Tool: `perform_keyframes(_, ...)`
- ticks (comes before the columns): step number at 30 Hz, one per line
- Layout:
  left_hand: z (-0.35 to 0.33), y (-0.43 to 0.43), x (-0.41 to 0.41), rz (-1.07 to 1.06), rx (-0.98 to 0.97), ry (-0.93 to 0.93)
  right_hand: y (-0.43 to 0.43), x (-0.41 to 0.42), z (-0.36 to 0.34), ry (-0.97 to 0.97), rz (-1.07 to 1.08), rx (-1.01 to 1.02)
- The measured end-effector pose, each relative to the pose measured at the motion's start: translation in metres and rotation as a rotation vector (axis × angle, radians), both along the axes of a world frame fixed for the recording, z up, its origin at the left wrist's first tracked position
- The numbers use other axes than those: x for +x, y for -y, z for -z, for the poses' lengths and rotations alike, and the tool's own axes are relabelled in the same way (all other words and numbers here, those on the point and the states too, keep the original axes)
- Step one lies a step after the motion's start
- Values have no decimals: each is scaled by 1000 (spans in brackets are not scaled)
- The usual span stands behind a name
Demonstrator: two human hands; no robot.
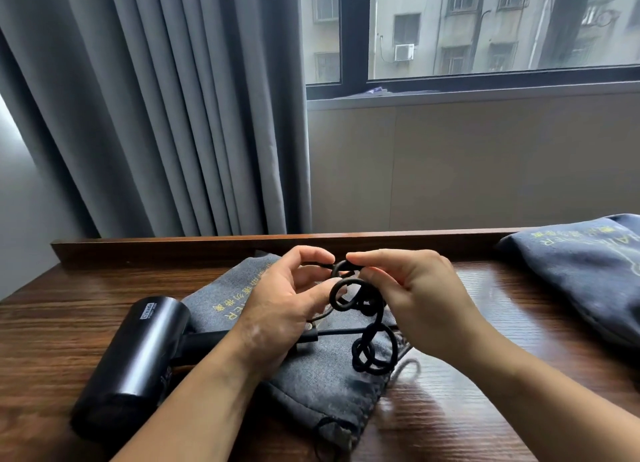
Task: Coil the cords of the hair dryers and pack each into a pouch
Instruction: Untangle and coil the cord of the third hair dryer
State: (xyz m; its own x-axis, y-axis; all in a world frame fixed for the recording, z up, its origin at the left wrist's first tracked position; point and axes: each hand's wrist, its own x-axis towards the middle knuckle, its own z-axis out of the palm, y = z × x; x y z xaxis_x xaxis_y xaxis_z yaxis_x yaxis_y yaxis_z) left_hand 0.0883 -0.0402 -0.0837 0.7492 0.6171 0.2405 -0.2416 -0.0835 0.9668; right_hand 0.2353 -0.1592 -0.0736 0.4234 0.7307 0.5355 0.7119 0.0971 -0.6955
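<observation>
Hair dryer count: just one, lying on the table around 8 o'clock, barrel running 7-to-1, handle poking toward 3. Two grey pouches: near pouch under the handle, far pouch at 2 o'clock. Left hand and right hand both pinch the single curly cord.

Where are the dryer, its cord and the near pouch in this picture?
dryer (pixel 138 351): head view, on its black barrel.
cord (pixel 369 309): head view, on the bunched loops.
near pouch (pixel 322 389): head view, on the bare grey cloth.
</observation>
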Motion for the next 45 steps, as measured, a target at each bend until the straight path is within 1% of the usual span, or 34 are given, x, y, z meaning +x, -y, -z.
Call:
perform_keyframes(2, 1, -1, 0, 62, -36, 41, -1, 1, 0, -87, -63, 6)
perform_keyframes(4, 2, -1, 1, 73, -56, 66, -1, 2, 0, -126, -86, 30)
perform_keyframes(8, -2, 4, 3, 66, -152, 149, -1, -1, 2, -92, -57, 113)
perform_keyframes(11, -5, 11, 6, 64, -234, 223, -4, -2, 5, -80, -71, 100)
perform_keyframes(14, -6, 14, 5, 36, -268, 221, -7, -4, 9, -94, -138, 41)
perform_keyframes(17, -6, 16, 5, 9, -294, 198, -7, -2, 14, -96, -130, 46)
perform_keyframes(19, -3, 13, 6, -40, -259, 164, -5, -1, 15, -93, -174, 34)
perform_keyframes(22, 2, 10, 7, -119, -110, 99, -3, -2, 13, -4, -205, 38)
perform_keyframes(24, 2, 10, 7, -220, 12, 77, -5, -3, 10, 8, -192, 98)
perform_keyframes(25, 2, 8, 7, -303, 84, 55, -6, -3, 7, -62, -203, 146)
perform_keyframes(26, 2, 4, 6, -395, 146, 23, -6, -2, 2, -193, -222, 202)
perform_keyframes(28, 4, -8, 3, -536, 211, -32, -2, 6, -11, -556, -237, 327)
perform_keyframes(30, 5, -18, 0, -607, 251, -89, 3, 20, -22, -936, -253, 425)
perform_keyframes(31, 5, -22, -1, -634, 266, -119, 6, 27, -26, -1057, -252, 461)
perform_keyframes(34, 5, -25, 1, -724, 299, -206, 12, 38, -31, -1260, -295, 572)
perform_keyframes(36, 6, -27, 1, -755, 309, -233, 12, 41, -33, -1346, -314, 639)
perform_keyframes(37, 6, -28, 1, -757, 289, -221, 11, 43, -34, -1358, -313, 654)
perform_keyframes(38, 7, -32, 1, -759, 247, -199, 10, 45, -33, -1328, -297, 644)
perform_keyframes(39, 7, -34, 1, -761, 185, -172, 9, 48, -31, -1248, -262, 610)
perform_keyframes(40, 7, -35, 1, -758, 118, -146, 8, 52, -28, -1125, -223, 563)
perform_keyframes(41, 7, -36, 0, -748, 61, -124, 7, 56, -24, -960, -189, 503)
perform_keyframes(42, 6, -36, 0, -724, 20, -105, 6, 58, -19, -741, -142, 407)
perform_keyframes(43, 6, -35, 1, -694, 3, -98, 7, 60, -12, -469, -71, 273)
perform_keyframes(44, 5, -33, 2, -670, 16, -102, 7, 60, -5, -194, 17, 123)
perform_keyframes(45, 5, -31, 2, -656, 46, -113, 7, 58, 0, 20, 85, -12)
